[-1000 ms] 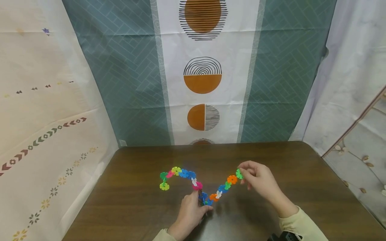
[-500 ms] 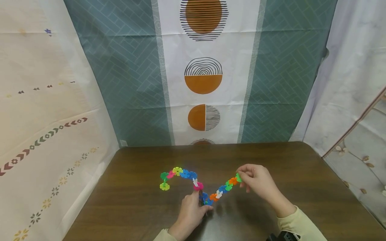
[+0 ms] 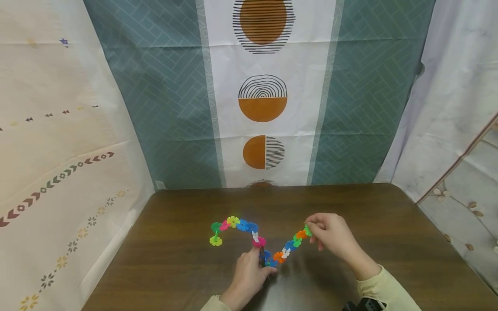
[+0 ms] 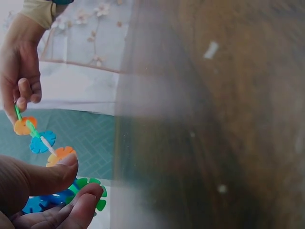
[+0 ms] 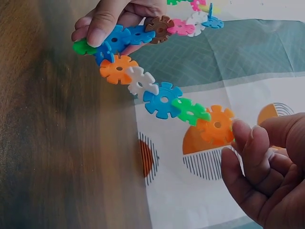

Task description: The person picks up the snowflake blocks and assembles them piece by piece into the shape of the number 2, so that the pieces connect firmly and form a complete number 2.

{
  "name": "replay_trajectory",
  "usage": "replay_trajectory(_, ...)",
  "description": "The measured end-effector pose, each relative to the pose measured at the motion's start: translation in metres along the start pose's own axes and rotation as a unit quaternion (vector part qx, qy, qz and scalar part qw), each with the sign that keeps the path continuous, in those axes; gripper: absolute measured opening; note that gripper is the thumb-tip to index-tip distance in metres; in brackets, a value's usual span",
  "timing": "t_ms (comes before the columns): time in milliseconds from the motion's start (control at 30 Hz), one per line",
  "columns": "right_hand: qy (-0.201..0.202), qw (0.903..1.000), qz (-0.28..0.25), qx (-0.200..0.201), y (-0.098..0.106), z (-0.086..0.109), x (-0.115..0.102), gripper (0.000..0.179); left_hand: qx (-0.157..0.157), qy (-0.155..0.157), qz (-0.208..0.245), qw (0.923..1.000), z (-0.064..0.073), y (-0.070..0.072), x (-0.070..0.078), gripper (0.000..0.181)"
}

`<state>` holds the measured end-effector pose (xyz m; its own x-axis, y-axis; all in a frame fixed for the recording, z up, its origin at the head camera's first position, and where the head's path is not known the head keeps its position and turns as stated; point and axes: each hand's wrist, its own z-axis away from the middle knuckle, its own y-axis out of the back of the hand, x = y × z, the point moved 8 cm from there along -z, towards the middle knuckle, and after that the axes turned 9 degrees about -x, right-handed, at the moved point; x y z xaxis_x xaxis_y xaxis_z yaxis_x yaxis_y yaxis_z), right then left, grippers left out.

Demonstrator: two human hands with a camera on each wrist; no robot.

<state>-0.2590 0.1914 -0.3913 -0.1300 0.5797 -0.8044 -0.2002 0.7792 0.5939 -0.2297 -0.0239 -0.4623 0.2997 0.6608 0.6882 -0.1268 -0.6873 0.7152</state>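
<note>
A chain of interlocking plastic flower discs point(image 5: 163, 100) in several colours hangs above the table. My left hand point(image 3: 247, 274) grips its middle, where the right wrist view shows the thumb over blue discs and beside a green disc point(image 5: 85, 46). With thumb and fingertips, my right hand point(image 3: 332, 233) pinches the green disc point(image 3: 308, 230) at the chain's right end, next to an orange disc point(image 5: 217, 124). In the right wrist view that end disc is almost wholly hidden by the fingers. The other part of the chain curves up and left to a yellow disc point(image 3: 215, 241).
Beneath the hands lies a dark brown wooden table point(image 3: 175, 259). A green and white patterned cloth point(image 3: 186, 108) hangs behind its far edge, with pale cloths on the left point(image 3: 58, 172) and right point(image 3: 447, 129).
My right hand has dipped slightly and tilted the green and orange end discs, so they look narrower. My left hand and its side of the chain have shifted a little to the right.
</note>
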Motion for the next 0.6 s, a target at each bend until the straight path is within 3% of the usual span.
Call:
replay_trajectory(467, 0.011, 0.9981, 0.057, 0.02, 0.0013, 0.0049, -0.0035, 0.01, -0.003, 0.005, 0.001, 1.0, 0.0002, -0.0013, -0.0013, 0.045)
replay_trajectory(600, 0.021, 0.9987, 0.04, 0.023, -0.0003, 0.0056, -0.0023, 0.014, -0.002, 0.009, 0.0, 1.0, 0.0001, -0.0009, -0.0015, 0.045)
